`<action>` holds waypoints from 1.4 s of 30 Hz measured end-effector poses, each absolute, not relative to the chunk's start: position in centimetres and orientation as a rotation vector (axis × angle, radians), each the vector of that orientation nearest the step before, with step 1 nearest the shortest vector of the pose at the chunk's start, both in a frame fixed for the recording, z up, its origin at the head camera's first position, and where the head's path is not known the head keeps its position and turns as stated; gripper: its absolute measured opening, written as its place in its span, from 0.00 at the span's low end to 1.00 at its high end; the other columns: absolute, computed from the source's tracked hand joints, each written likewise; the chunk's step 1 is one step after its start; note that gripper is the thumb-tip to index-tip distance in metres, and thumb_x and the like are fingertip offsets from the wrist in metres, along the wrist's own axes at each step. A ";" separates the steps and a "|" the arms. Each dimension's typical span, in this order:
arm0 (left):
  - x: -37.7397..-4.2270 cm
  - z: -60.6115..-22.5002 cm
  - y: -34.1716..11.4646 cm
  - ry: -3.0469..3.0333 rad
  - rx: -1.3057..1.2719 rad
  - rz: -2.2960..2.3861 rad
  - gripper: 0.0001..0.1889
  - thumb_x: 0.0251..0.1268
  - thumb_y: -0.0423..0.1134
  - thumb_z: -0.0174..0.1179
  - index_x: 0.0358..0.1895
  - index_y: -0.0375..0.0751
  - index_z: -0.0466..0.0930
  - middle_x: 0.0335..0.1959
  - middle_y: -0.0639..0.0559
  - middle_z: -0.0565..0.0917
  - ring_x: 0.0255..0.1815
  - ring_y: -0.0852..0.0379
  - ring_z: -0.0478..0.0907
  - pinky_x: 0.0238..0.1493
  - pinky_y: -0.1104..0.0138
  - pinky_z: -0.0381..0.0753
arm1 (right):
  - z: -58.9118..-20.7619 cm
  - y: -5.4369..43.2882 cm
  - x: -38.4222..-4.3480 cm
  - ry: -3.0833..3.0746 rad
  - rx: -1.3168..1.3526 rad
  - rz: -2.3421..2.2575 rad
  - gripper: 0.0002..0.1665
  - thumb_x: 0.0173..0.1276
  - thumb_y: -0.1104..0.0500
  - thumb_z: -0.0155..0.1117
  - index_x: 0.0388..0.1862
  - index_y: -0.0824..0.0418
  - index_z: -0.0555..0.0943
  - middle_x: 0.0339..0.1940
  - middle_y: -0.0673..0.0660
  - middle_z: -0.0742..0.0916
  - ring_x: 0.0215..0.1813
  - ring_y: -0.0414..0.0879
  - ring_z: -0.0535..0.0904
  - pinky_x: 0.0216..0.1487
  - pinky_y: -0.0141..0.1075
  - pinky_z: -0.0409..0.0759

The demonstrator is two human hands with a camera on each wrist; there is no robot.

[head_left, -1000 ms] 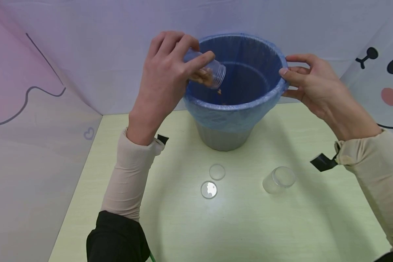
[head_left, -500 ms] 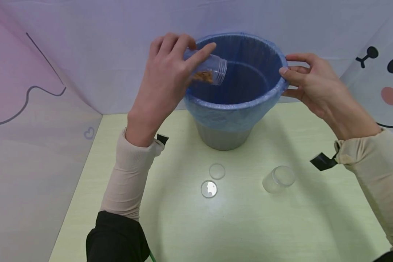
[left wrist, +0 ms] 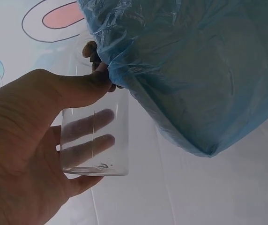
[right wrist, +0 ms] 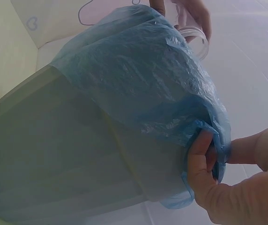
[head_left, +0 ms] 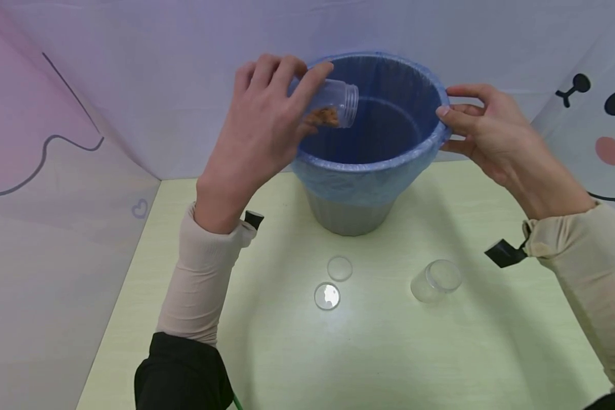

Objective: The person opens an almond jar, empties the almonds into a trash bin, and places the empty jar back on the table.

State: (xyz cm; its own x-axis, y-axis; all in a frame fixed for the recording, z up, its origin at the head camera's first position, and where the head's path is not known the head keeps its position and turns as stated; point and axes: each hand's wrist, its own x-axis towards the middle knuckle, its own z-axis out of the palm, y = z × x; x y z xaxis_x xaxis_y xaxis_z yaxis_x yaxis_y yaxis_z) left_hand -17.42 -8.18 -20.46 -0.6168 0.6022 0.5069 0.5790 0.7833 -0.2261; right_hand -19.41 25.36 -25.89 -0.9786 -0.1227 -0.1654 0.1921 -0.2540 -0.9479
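Note:
My left hand grips a clear plastic jar lying tilted over the left rim of a bin. Its threaded mouth points right, over the bin's opening. Brown chunky pieces lie along the jar's lower side, near the mouth. In the left wrist view the fingers show through the jar, and blue plastic hides part of its mouth. A blue bag lines the grey bin and folds down over its rim. My right hand pinches the bin's right rim through this liner, thumb on top. The bin's bottom looks dark.
Two clear round lids lie on the pale table in front of the bin. A second clear jar stands uncapped to their right. White printed sheeting rises behind and at the sides.
My left hand has tipped the jar from mouth-down toward level, its mouth rising slightly. A small brown piece was falling from it one second ago. My right hand stays on the rim.

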 end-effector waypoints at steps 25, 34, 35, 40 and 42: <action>-17.2 -20.5 -8.3 -2.326 -0.889 0.067 0.33 0.66 0.19 0.38 0.66 0.53 0.77 0.61 0.45 0.79 0.68 0.43 0.70 0.76 0.45 0.60 | -26.0 25.3 -19.4 1.791 0.075 -2.348 0.42 0.69 0.63 0.72 0.76 0.56 0.61 0.45 0.55 0.89 0.41 0.45 0.89 0.38 0.36 0.90; -17.2 -20.6 -8.2 -2.314 -0.905 0.047 0.35 0.65 0.18 0.35 0.64 0.54 0.78 0.60 0.45 0.80 0.68 0.44 0.70 0.77 0.46 0.60 | -26.0 25.3 -19.4 1.777 0.075 -2.356 0.41 0.69 0.64 0.72 0.75 0.56 0.62 0.45 0.55 0.89 0.41 0.45 0.89 0.37 0.37 0.89; -17.3 -20.6 -8.1 -2.310 -0.905 0.045 0.34 0.65 0.19 0.35 0.64 0.54 0.79 0.59 0.45 0.80 0.68 0.44 0.71 0.76 0.46 0.60 | -26.0 25.3 -19.4 1.776 0.076 -2.357 0.41 0.69 0.64 0.72 0.75 0.56 0.62 0.45 0.55 0.89 0.41 0.46 0.89 0.37 0.37 0.89; -17.4 -20.6 -8.0 -2.285 -0.895 0.047 0.32 0.68 0.19 0.35 0.62 0.54 0.79 0.57 0.45 0.81 0.66 0.44 0.72 0.74 0.45 0.62 | -26.0 25.3 -19.4 1.771 0.082 -2.360 0.41 0.69 0.64 0.72 0.75 0.56 0.62 0.45 0.55 0.89 0.40 0.46 0.89 0.37 0.37 0.89; -17.4 -20.7 -7.9 -2.279 -0.890 0.052 0.32 0.69 0.19 0.34 0.61 0.54 0.79 0.57 0.45 0.81 0.66 0.43 0.72 0.73 0.45 0.62 | -25.9 25.2 -19.3 1.774 0.085 -2.357 0.41 0.69 0.64 0.72 0.75 0.55 0.62 0.45 0.55 0.89 0.40 0.46 0.89 0.37 0.37 0.89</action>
State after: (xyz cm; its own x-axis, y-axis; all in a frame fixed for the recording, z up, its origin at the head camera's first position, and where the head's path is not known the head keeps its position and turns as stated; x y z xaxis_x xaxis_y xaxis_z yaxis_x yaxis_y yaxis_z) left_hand -17.37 -7.94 -20.66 -0.5348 0.6125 0.5821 0.5852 0.7654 -0.2677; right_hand -19.34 25.24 -25.94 -0.9804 -0.1165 -0.1592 0.1852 -0.2658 -0.9461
